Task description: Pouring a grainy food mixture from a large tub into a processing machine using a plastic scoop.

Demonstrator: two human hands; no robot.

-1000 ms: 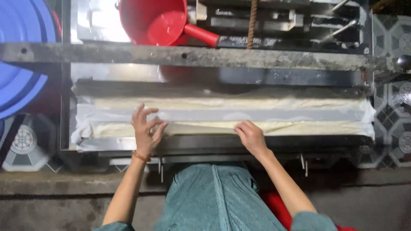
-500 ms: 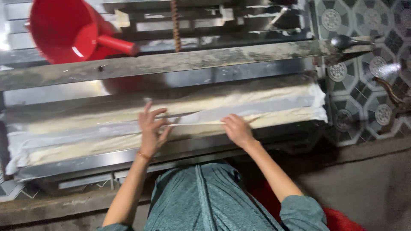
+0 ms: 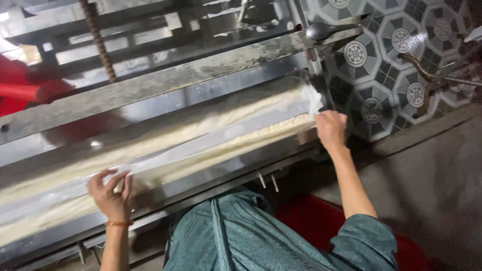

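Two hands work a white cloth spread along a long metal tray.

The left hand [image 3: 111,193] lies with fingers spread on the near fold of the cloth [image 3: 201,138], pressing rather than gripping. The right hand [image 3: 330,128] is closed on the cloth's far-right corner, at the end of the tray [image 3: 211,173]. The cloth covers pale curd along the tray's whole length. A red scoop [image 3: 22,88] sits behind at left, a ladle [image 3: 326,30] at the upper right.

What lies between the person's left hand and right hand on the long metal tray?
In the head view, between the left hand and right hand runs the white cloth over pale curd, along the long metal tray.
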